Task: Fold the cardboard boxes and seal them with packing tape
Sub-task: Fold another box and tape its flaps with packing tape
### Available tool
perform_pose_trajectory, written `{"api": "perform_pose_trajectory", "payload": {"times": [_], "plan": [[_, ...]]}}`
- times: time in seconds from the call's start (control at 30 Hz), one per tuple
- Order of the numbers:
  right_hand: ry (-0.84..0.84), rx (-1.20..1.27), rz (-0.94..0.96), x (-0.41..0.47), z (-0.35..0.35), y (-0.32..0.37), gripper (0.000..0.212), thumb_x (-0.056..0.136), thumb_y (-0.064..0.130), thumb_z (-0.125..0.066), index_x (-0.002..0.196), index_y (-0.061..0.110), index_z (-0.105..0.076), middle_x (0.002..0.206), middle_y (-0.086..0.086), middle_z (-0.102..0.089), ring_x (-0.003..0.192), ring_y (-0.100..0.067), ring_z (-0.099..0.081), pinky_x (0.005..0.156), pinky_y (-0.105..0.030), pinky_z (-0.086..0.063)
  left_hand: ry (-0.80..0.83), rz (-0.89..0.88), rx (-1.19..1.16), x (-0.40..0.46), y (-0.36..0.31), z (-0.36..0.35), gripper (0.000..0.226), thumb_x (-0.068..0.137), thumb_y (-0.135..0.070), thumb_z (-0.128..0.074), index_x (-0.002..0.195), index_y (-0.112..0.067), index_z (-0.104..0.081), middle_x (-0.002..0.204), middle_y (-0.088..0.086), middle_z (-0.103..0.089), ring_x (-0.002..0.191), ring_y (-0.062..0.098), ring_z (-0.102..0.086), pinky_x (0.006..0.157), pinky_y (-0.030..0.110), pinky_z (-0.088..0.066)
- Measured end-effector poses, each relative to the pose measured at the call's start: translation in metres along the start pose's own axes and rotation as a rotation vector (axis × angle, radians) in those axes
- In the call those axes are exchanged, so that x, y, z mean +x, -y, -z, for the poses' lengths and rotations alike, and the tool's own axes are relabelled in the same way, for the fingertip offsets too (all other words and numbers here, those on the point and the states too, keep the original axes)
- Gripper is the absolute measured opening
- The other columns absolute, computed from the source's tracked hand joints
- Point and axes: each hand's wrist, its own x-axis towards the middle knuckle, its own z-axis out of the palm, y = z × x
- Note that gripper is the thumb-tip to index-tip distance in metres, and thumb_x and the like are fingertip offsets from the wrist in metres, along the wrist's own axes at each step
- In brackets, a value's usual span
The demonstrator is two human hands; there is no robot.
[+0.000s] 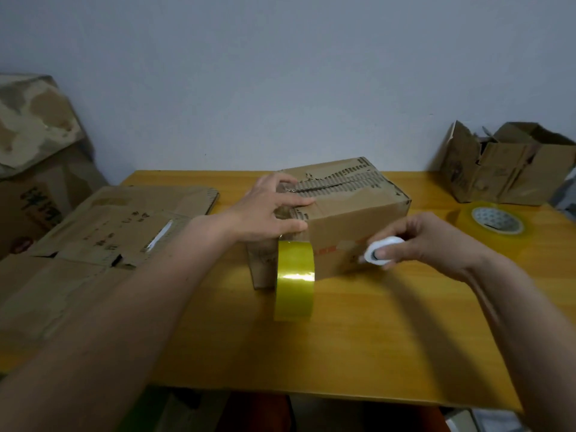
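Reaching forward over the desk (358, 338), my left hand (265, 210) lies on the near top edge of the closed cardboard box (349, 226), fingers spread almost straight and pressing the flaps, thumb down the front face. A strip of yellowish tape (294, 280) hangs from under that hand down the box front onto the desk. My right hand (430, 241), its grip curled, pinches a small white tool (378, 251) just beside the box's front face. I count one folded box, one flattened carton (118, 226) at left, one open box (505, 169) at far right, and one tape roll (495, 222) lying flat nearby.
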Motion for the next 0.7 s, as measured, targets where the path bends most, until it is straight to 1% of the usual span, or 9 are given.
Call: {"api": "perform_pose_trajectory", "payload": {"times": [0.07, 0.13, 0.17, 0.23, 0.33, 0.4, 0.5, 0.63, 0.7], "plan": [[-0.064, -0.018, 0.173, 0.0, -0.013, 0.022, 0.015, 0.069, 0.013, -0.079, 0.083, 0.017, -0.077, 0.083, 0.002, -0.074, 0.072, -0.007, -0.066, 0.062, -0.014, -0.05, -0.034, 0.005, -0.016, -0.001, 0.002, -0.002, 0.05, 0.083, -0.045, -0.07, 0.13, -0.04, -0.056, 0.144, -0.002, -0.03, 0.139, 0.016, -0.017, 0.117, 0.047, -0.016], [-0.184, -0.073, 0.312, 0.012, -0.032, 0.039, 0.016, 0.073, 0.01, -0.078, 0.086, 0.018, -0.075, 0.082, 0.002, -0.073, 0.072, -0.009, -0.064, 0.065, -0.021, -0.05, -0.065, 0.022, -0.069, -0.004, 0.0, -0.006, 0.055, 0.076, -0.045, -0.077, 0.128, -0.041, -0.059, 0.143, -0.003, -0.029, 0.137, 0.014, -0.018, 0.115, 0.038, -0.017], [-0.212, -0.113, 0.349, 0.019, -0.043, 0.045, 0.017, 0.076, 0.01, -0.076, 0.091, 0.018, -0.074, 0.086, -0.002, -0.073, 0.075, -0.012, -0.063, 0.069, -0.027, -0.05, -0.09, 0.042, -0.117, -0.005, -0.002, -0.009, 0.057, 0.073, -0.042, -0.08, 0.126, -0.04, -0.06, 0.144, -0.003, -0.029, 0.137, 0.015, -0.018, 0.115, 0.036, -0.018], [-0.195, -0.188, 0.382, 0.03, -0.06, 0.049, 0.019, 0.083, 0.007, -0.07, 0.099, 0.018, -0.071, 0.092, -0.003, -0.072, 0.08, -0.01, -0.063, 0.075, -0.027, -0.049, -0.165, 0.112, -0.239, -0.01, -0.008, -0.014, 0.062, 0.069, -0.037, -0.084, 0.126, -0.039, -0.06, 0.149, -0.002, -0.023, 0.14, 0.019, -0.017, 0.117, 0.04, -0.021], [-0.209, -0.32, 0.392, 0.037, -0.069, 0.039, 0.018, 0.09, 0.011, -0.062, 0.107, 0.016, -0.068, 0.099, 0.001, -0.069, 0.089, -0.01, -0.062, 0.08, -0.031, -0.051, -0.269, 0.365, -0.421, -0.025, -0.013, -0.025, 0.095, 0.065, -0.037, -0.087, 0.145, -0.039, -0.036, 0.151, 0.0, -0.016, 0.139, 0.023, -0.025, 0.115, 0.039, -0.029], [-0.227, -0.329, 0.391, 0.039, -0.068, 0.036, 0.019, 0.092, 0.015, -0.06, 0.109, 0.017, -0.067, 0.101, 0.002, -0.068, 0.092, -0.012, -0.061, 0.083, -0.036, -0.05, -0.329, 0.582, -0.637, -0.037, -0.018, -0.037, 0.107, 0.064, -0.04, -0.087, 0.15, -0.031, -0.024, 0.145, 0.002, -0.031, 0.128, 0.022, -0.041, 0.107, 0.042, -0.04], [-0.222, -0.347, 0.376, 0.039, -0.067, 0.036, 0.02, 0.092, 0.016, -0.061, 0.111, 0.017, -0.066, 0.106, 0.0, -0.067, 0.098, -0.015, -0.061, 0.088, -0.042, -0.049, -0.338, 0.682, -0.997, -0.045, -0.027, -0.055, 0.087, 0.074, -0.033, -0.082, 0.144, -0.015, -0.034, 0.113, -0.002, -0.062, 0.105, 0.016, -0.061, 0.094, 0.04, -0.051], [-0.216, -0.374, 0.38, 0.035, -0.069, 0.038, 0.026, 0.09, 0.015, -0.063, 0.116, 0.016, -0.066, 0.115, 0.0, -0.066, 0.107, -0.014, -0.059, 0.093, -0.037, -0.049, -0.442, 0.608, -1.086, -0.045, -0.033, -0.062, 0.046, 0.088, -0.013, -0.068, 0.129, -0.014, -0.049, 0.094, 0.0, -0.07, 0.094, 0.018, -0.067, 0.091, 0.04, -0.052], [-0.212, -0.422, 0.38, 0.033, -0.07, 0.038, 0.03, 0.09, 0.015, -0.062, 0.121, 0.016, -0.064, 0.121, 0.001, -0.065, 0.113, -0.012, -0.057, 0.096, -0.028, -0.045, -0.489, 0.591, -1.082, -0.046, -0.034, -0.063, 0.03, 0.09, -0.011, -0.065, 0.118, -0.015, -0.055, 0.092, 0.002, -0.07, 0.087, 0.017, -0.067, 0.08, 0.033, -0.054]]}}
